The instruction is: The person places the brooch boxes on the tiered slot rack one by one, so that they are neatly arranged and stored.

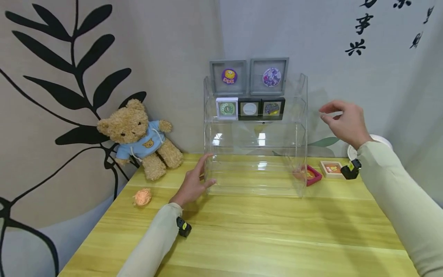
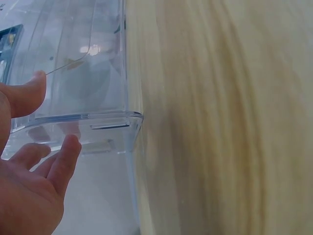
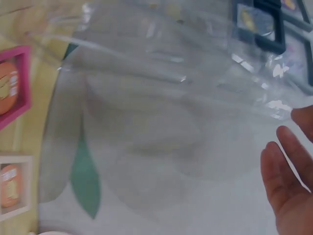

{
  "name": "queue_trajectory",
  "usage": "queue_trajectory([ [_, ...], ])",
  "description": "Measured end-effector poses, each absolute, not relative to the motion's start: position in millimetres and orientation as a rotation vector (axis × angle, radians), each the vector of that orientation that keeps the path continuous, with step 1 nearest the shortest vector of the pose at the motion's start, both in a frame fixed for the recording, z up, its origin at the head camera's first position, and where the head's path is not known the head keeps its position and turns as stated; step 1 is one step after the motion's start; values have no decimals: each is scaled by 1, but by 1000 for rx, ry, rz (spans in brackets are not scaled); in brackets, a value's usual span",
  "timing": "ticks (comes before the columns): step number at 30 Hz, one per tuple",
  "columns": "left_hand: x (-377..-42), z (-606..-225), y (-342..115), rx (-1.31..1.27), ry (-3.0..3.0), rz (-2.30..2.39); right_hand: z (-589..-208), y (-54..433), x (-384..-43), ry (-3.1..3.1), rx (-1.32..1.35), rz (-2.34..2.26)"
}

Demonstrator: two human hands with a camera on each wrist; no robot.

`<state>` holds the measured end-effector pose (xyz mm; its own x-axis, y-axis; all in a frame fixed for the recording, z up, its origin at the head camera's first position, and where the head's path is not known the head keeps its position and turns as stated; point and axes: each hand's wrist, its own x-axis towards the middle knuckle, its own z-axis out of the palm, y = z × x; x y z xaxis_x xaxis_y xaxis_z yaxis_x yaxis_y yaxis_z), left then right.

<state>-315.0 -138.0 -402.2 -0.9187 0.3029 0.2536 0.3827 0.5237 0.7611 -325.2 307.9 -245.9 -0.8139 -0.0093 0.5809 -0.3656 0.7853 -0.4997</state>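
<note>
In the head view, a clear acrylic tiered display rack stands on the table. Its left side panel lies between the thumb and fingers of my left hand. The left wrist view shows those fingers fairly straight beside the clear panel. My right hand is raised in the air, right of the rack, loosely bent and holding nothing. Grey frames with round badges stand on the top tier. Below them sit a white frame and two black frames, side by side.
Right of the rack lie a pink frame and a cream frame. Behind my right wrist is a round white object, partly hidden. At left are a teddy bear and an orange yarn-like ball. A patterned curtain hangs behind.
</note>
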Motion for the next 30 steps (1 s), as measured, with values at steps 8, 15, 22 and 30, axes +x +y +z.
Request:
queue_trajectory([
  [8,-316,-398,-139,-606,-2651,-1361,-288,328,-329,-2760,308,864],
  [15,-316,-402,-138,-612,-2650,-1385,-351,338,-341,-3011,523,809],
  [22,-315,-402,-136,-622,-2642,-1378,-380,338,-346,-3163,584,685],
  [30,-314,-402,-136,-583,-2659,-1386,-382,332,-348,-3307,486,618],
])
